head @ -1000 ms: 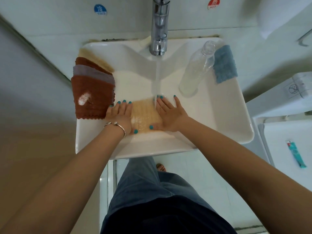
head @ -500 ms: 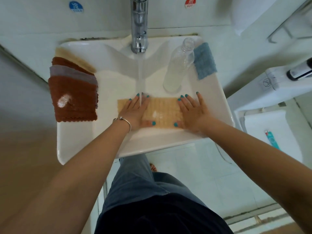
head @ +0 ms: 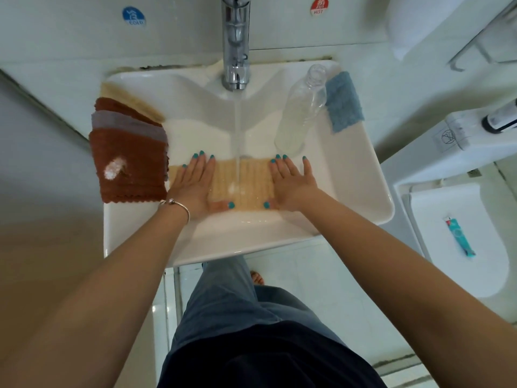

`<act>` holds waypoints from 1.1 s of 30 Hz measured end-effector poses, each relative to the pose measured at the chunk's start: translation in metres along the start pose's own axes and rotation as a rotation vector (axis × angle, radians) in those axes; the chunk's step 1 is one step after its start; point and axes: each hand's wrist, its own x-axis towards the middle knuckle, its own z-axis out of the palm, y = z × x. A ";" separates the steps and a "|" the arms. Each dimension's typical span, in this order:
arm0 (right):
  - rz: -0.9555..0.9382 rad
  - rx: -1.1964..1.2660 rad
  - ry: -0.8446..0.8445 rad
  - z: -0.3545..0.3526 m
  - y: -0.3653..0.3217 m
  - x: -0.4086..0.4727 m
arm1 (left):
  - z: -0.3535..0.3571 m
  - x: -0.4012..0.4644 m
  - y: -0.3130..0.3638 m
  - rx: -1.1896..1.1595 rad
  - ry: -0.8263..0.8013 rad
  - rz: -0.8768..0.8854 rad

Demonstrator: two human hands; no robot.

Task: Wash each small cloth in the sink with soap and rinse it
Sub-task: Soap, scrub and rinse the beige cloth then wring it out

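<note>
A beige waffle-textured cloth (head: 242, 184) lies spread flat and wet in the white sink (head: 361, 175), under running water.

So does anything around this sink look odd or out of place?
A few things. A white blob, maybe soap, sits on the top brown cloth draped over the sink's left rim. An uncapped clear bottle leans inside the basin. Dark grime lines the seam behind the sink.

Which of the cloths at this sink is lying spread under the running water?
The beige cloth, pressed flat between both hands in the basin; the brown stack and blue cloth sit on the rim.
</note>
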 end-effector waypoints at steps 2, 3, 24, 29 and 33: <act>0.013 -0.023 0.006 0.002 0.002 -0.004 | 0.003 -0.005 0.005 0.007 -0.012 -0.005; 0.022 -0.035 0.008 0.004 0.004 -0.006 | 0.004 -0.005 0.009 0.008 -0.014 -0.009; -0.198 0.984 0.660 -0.144 -0.025 -0.085 | 0.008 -0.017 0.031 -0.069 0.041 -0.172; -0.093 0.836 1.023 -0.209 -0.032 -0.069 | 0.005 -0.018 0.033 -0.075 0.058 -0.171; -0.091 0.510 0.937 -0.217 -0.038 -0.050 | 0.005 -0.018 0.032 -0.079 0.078 -0.170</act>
